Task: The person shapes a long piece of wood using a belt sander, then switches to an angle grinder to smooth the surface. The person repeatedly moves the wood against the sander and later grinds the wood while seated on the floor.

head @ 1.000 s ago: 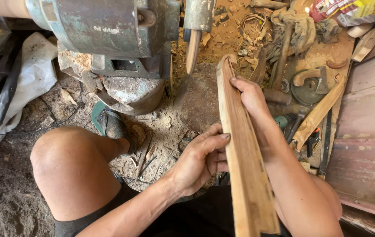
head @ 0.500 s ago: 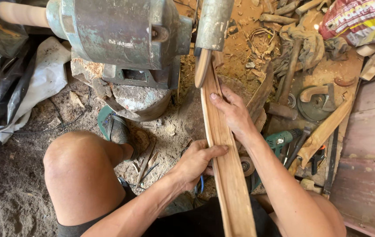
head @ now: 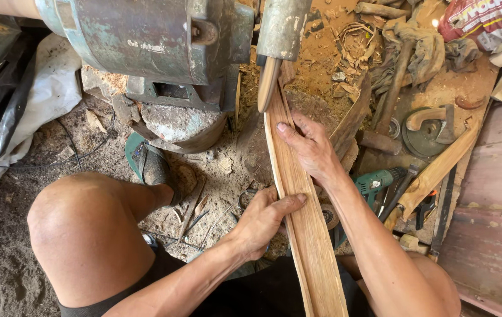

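Observation:
A long, pale wooden slat (head: pixel 303 229) runs from my lap up to the spinning disc (head: pixel 268 82) of a green-grey bench motor (head: pixel 151 35). The slat's far end touches the disc's edge. My right hand (head: pixel 309 147) presses flat on the upper part of the slat, fingers spread along it. My left hand (head: pixel 265 217) grips the slat's left edge lower down, thumb lying across the wood. My bare left knee (head: pixel 80 235) fills the lower left.
Sawdust and shavings cover the ground. A green power drill (head: pixel 374 182), a curved wooden piece (head: pixel 438 170), a round metal part (head: pixel 427 126), rags (head: pixel 415 53) and a printed sack (head: pixel 485 20) lie right. A reddish board (head: pixel 491 223) borders the right. A green sandal (head: pixel 145 164) sits below the motor.
The slat has been pushed forward and levelled until its far end meets the disc. My right hand slid down from the slat's tip onto its face; the left hand stays on the edge.

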